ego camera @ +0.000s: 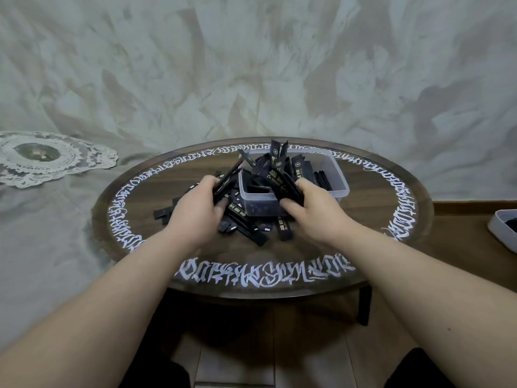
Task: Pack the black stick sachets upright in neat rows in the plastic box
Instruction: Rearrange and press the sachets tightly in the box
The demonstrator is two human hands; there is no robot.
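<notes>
From the head view, both hands worked at the near edge of the plastic box, which sat on the far half of a round wooden table ringed with white lettering. The left hand had its fingers curled round a small bundle of black stick sachets, angled up toward the box's left corner. The right hand gripped another bunch over the near wall. Inside the box, sachets stood at mixed angles, a few poking above the rim at the back, more leaning along the right side; the right end looked bare. A loose heap lay on the table between the hands and left of the box.

The risk, as I judged it, was that pushing either bundle in would knock the leaning sticks flat, or that the slim, slick packets would fan out of the grip and spoil any row. They looked narrow, flat, glossy black with gold print
</notes>
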